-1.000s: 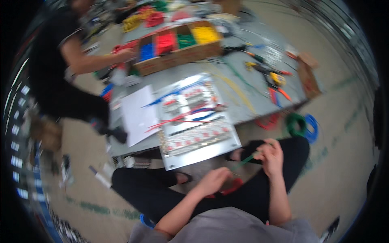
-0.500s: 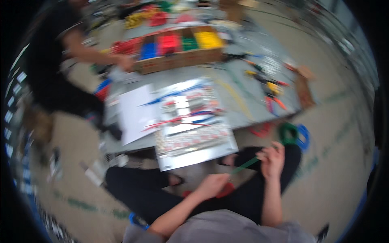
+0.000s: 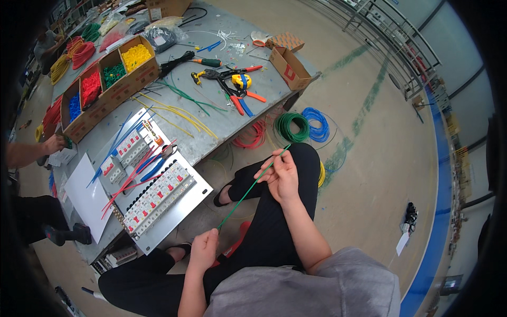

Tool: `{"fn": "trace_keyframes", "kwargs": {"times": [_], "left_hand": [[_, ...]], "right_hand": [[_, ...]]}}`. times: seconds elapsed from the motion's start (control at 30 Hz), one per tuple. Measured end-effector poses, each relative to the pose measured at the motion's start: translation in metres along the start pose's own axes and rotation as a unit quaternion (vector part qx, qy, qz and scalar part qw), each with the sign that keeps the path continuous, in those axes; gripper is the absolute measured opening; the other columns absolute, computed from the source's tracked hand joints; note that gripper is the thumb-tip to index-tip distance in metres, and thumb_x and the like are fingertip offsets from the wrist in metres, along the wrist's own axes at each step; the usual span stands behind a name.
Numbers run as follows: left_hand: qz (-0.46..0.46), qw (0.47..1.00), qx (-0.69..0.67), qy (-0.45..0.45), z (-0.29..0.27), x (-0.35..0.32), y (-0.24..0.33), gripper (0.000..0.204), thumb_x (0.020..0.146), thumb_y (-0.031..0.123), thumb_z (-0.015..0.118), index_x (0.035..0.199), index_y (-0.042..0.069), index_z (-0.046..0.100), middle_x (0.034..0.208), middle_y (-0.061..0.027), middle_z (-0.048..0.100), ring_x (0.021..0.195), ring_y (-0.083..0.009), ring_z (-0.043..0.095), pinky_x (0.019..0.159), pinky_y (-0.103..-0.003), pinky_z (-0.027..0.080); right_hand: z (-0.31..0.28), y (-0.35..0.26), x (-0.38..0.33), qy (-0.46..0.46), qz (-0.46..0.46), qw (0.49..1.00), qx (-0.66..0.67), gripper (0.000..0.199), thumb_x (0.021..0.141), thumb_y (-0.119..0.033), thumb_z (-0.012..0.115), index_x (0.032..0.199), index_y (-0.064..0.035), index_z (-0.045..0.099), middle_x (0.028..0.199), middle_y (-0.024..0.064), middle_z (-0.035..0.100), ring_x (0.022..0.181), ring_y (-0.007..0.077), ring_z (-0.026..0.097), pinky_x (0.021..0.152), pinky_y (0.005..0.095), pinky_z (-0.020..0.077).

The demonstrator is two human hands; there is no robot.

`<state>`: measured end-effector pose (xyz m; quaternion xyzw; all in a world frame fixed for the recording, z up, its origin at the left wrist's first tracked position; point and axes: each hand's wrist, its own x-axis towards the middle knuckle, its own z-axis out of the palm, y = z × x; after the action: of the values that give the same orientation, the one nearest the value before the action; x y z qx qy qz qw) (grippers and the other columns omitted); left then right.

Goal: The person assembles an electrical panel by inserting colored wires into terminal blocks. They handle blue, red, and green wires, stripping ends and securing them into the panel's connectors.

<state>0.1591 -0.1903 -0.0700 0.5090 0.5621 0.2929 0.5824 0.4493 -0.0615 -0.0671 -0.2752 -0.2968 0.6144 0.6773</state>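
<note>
A green wire (image 3: 244,197) stretches taut and slanting above my lap between my two hands. My left hand (image 3: 204,250) is closed around its lower end, near my left thigh. My right hand (image 3: 281,175), palm up over my right knee, pinches the upper end between thumb and fingers. To the left, a metal panel (image 3: 191,194) overhangs the table's near edge. It carries a row of circuit breakers (image 3: 158,199) and a smaller breaker group (image 3: 132,148). Red wires (image 3: 125,186) and blue-handled pliers (image 3: 153,165) lie across it.
A divided cardboard box (image 3: 108,87) holds blue, red, green and yellow small parts. Crimping pliers (image 3: 232,84) and cut wires (image 3: 185,113) lie on the grey table (image 3: 211,138). Coils of green wire (image 3: 291,127) and blue wire (image 3: 316,124) rest on the floor. Another person's hand (image 3: 55,143) is at the left.
The view has turned to the right, shifting the table and panel leftward and tilting them. Both hands still hold the green wire, now with a longer stretch between them.
</note>
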Motion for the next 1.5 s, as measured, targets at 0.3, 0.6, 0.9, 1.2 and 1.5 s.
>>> {"fn": "trace_keyframes", "kwargs": {"times": [0.3, 0.6, 0.9, 1.2, 1.5], "left_hand": [[0.053, 0.997, 0.05, 0.004, -0.011, 0.0, 0.008, 0.043, 0.108, 0.025, 0.054, 0.074, -0.003, 0.051, 0.057, -0.0103, 0.047, 0.053, -0.0147, 0.043, 0.051, -0.037, 0.037], [0.06, 0.994, 0.089, 0.008, -0.018, 0.0, 0.014, 0.041, 0.108, 0.024, 0.054, 0.076, -0.003, 0.053, 0.058, -0.012, 0.047, 0.053, -0.0173, 0.044, 0.052, -0.038, 0.037], [0.074, 0.991, 0.08, 0.072, -0.016, 0.001, 0.004, 0.039, 0.106, 0.022, 0.055, 0.077, -0.003, 0.055, 0.059, -0.0191, 0.052, 0.051, -0.0342, 0.052, 0.052, -0.043, 0.038], [0.183, 0.9, 0.369, 0.144, -0.008, 0.005, 0.004, 0.037, 0.101, 0.026, 0.061, 0.07, 0.008, 0.053, 0.056, -0.0158, 0.058, 0.053, -0.0387, 0.062, 0.05, -0.051, 0.044], [0.219, 0.88, 0.39, 0.159, -0.012, 0.007, 0.001, 0.037, 0.099, 0.025, 0.064, 0.069, 0.008, 0.051, 0.055, -0.0127, 0.055, 0.051, -0.0364, 0.058, 0.05, -0.049, 0.043]], "right_hand": [[0.0, -0.005, 0.005, 0.044, 0.003, 0.999, 0.007, 0.02, 0.112, -0.021, 0.043, 0.121, -0.0041, 0.05, 0.088, 0.0174, 0.07, 0.07, 0.0341, 0.074, 0.057, 0.037, 0.0622], [-0.005, -0.005, 0.008, 0.029, -0.022, 0.999, -0.023, 0.022, 0.112, -0.023, 0.044, 0.123, -0.0045, 0.05, 0.085, 0.0149, 0.068, 0.069, 0.0322, 0.074, 0.057, 0.0358, 0.0611], [0.014, 0.014, 0.003, 0.019, 0.079, 0.996, -0.029, 0.023, 0.111, -0.023, 0.05, 0.125, -0.0049, 0.05, 0.097, 0.0152, 0.07, 0.083, 0.0285, 0.075, 0.071, 0.0368, 0.0639], [0.026, 0.029, -0.005, 0.012, 0.199, 0.974, -0.11, 0.03, 0.103, -0.009, 0.061, 0.13, -0.0029, 0.048, 0.093, 0.0139, 0.069, 0.079, 0.0276, 0.075, 0.07, 0.0385, 0.0651], [0.017, 0.015, 0.002, 0.033, 0.18, 0.98, -0.078, 0.033, 0.104, -0.008, 0.055, 0.135, -0.001, 0.046, 0.091, 0.0165, 0.071, 0.081, 0.0373, 0.077, 0.068, 0.0429, 0.0666]]}}
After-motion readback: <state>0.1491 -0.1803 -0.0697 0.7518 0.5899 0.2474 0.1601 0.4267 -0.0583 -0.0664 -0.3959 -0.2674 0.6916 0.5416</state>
